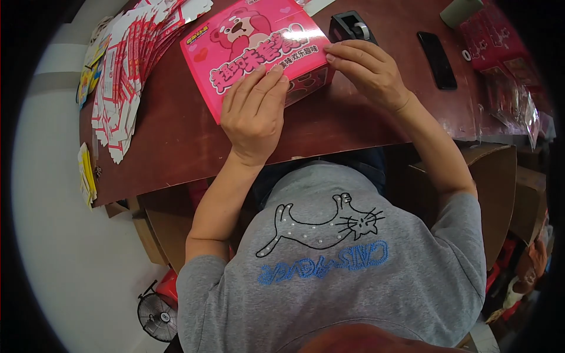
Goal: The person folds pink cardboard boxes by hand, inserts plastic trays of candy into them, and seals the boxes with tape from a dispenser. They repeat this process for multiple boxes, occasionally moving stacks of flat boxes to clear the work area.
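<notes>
A pink cardboard box (pixel 203 70) with a cartoon bear and Chinese lettering lies on the dark red table. My left hand (pixel 256 112) rests on the box's near edge, its fingers stretched over the printed top. At the right corner of the same box, my right hand (pixel 374 73) has its fingertips drawn together on the lid's edge. Whether a small piece of tape is under those fingertips is hidden. Just behind the right hand stands a black tape dispenser (pixel 347 26) with a roll in it.
A fanned stack of red-and-white flat cartons (pixel 120 76) covers the table's left side. To the right lie a black phone (pixel 436 60), more pink packages (pixel 494 41) and clear plastic bags (pixel 518 112). Below the table are brown cardboard boxes (pixel 491 188); a black fan (pixel 159 316) stands at lower left.
</notes>
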{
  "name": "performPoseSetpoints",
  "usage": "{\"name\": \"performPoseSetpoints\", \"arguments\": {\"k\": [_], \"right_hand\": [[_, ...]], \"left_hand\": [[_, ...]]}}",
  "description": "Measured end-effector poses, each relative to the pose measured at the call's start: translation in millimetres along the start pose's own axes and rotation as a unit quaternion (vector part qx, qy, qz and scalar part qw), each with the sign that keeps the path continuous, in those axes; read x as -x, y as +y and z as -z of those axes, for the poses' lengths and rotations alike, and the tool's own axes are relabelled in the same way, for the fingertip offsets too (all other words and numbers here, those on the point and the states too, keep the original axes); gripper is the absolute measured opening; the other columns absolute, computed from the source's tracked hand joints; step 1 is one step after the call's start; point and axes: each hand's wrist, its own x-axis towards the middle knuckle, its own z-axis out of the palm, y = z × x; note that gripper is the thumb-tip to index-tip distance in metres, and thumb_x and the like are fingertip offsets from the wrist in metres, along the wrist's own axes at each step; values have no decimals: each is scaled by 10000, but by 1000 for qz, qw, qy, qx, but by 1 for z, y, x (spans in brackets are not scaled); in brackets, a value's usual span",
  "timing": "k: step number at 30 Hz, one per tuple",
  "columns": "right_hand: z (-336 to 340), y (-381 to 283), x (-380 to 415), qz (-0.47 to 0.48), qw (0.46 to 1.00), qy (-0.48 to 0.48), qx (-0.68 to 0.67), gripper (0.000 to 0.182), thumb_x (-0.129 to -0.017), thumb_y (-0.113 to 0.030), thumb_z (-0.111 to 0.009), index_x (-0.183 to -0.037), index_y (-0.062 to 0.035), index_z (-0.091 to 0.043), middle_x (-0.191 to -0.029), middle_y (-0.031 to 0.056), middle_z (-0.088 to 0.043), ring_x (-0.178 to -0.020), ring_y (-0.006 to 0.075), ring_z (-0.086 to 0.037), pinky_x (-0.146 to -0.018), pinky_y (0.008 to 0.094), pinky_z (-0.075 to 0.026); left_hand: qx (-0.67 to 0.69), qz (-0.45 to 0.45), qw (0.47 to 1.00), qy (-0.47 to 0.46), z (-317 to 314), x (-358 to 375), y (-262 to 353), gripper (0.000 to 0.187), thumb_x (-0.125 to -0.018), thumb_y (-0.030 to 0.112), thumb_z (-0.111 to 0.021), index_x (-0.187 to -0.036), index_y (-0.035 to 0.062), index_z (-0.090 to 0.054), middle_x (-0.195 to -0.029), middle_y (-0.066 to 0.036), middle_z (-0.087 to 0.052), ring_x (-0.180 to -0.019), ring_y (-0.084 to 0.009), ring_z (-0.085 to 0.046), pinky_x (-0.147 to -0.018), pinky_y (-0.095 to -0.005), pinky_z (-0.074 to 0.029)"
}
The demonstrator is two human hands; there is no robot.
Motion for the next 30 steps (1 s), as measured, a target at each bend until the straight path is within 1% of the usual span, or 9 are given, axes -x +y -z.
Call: {"name": "performPoseSetpoints", "arguments": {"k": [3, 7, 10, 13, 18, 20, 24, 26, 30], "right_hand": [[6, -6, -2, 2, 997, -13, 82, 327, -846, -79, -754, -1168, -85, -691, -1247, 66, -685, -1145, 274, -642, -968, 370, -533], [27, -9, 12, -202, 959, 178, 90, 388, -888, -224, -771, -1237, -103, -652, -1254, 87, -647, -1162, 233, -605, -1009, 327, -468], [20, 10, 70, -604, 728, 145, -289, 430, -959, -416, -668, -1221, -76, -645, -1142, 52, -662, -1065, 148, -608, -820, 295, -503], [14, 2, 61, -696, 638, 89, -318, 451, -935, -448, -690, -1221, -101, -651, -1107, 22, -656, -1004, 132, -598, -784, 303, -494], [9, 11, 61, -674, 637, 61, -368, 377, -912, -438, -717, -1101, -112, -713, -1212, 37, -654, -1068, 159, -604, -789, 282, -469], [15, -2, 60, -590, 675, 183, -404, 268, -902, -365, -741, -1013, -121, -743, -1260, 37, -635, -1130, 174, -596, -822, 300, -475], [4, -12, 92, -548, 724, 192, -373, 204, -898, -293, -754, -981, -107, -752, -1313, 51, -609, -1194, 181, -571, -883, 320, -479], [3, -19, 100, -591, 784, 114, -154, 221, -904, -264, -750, -983, -57, -751, -1367, 76, -582, -1160, 166, -593, -887, 318, -494], [9, -35, 88, -550, 828, 107, -17, 237, -943, -220, -706, -1068, -21, -736, -1273, 94, -654, -1003, 140, -648, -840, 278, -516]], "left_hand": [[6, 40, 999, -25, -1, -14, 12, 135, -820, 110, -762, -954, 93, -750, -1059, -32, -747, -1036, -237, -700, -902, -392, -526], [-13, 16, 1000, -8, -25, -18, 14, 136, -825, 112, -757, -960, 97, -758, -1052, -25, -748, -1033, -247, -698, -891, -387, -530], [-2, 6, 1000, 5, -31, -18, 14, 144, -831, 123, -755, -973, 103, -763, -1064, -19, -747, -1042, -244, -693, -886, -382, -530], [-17, 5, 1000, 2, -36, -24, 22, 149, -836, 134, -755, -982, 113, -769, -1062, -12, -748, -1039, -238, -692, -880, -377, -529], [-54, 2, 998, -14, -32, -27, 26, 150, -867, 162, -754, -1011, 120, -764, -1080, -8, -750, -1039, -217, -697, -893, -342, -514], [-67, 8, 997, -26, -32, -27, 26, 167, -877, 209, -751, -1024, 130, -757, -1082, 3, -744, -1046, -198, -686, -882, -339, -496], [-62, 34, 997, -35, -34, -36, 34, 151, -861, 217, -749, -990, 140, -745, -1046, 22, -708, -1018, -203, -658, -856, -361, -465], [-86, 45, 993, -74, -34, -43, 38, 142, -852, 222, -752, -972, 149, -734, -987, 29, -673, -958, -205, -633, -834, -370, -462], [-78, 16, 996, -38, -41, -40, 34, 144, -851, 204, -744, -987, 157, -736, -966, 28, -656, -938, -211, -617, -835, -370, -463]]}}
